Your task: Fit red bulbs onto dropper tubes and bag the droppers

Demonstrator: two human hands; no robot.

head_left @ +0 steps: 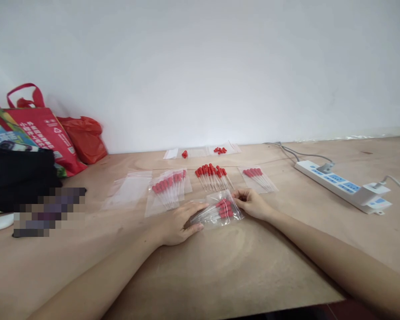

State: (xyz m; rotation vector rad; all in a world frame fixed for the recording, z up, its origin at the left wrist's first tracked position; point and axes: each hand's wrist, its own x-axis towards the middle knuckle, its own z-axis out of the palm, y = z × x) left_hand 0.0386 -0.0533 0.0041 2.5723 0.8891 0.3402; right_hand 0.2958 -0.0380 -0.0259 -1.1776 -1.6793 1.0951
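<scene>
A clear bag with several red-tipped droppers inside lies in front of me, its red ends to the right. My left hand rests at the bag's left end, thumb and fingers apart. At its upper right corner my right hand pinches the edge of the bag. Behind it lies a fan of loose red-topped droppers. Filled bags lie on both sides, one at the left and one at the right. Flat clear bags are further left.
Small red pieces lie on bags near the wall. A white power strip with cables is at the right. Red bags, a black cloth item and a pixelated object are at the left of the wooden table.
</scene>
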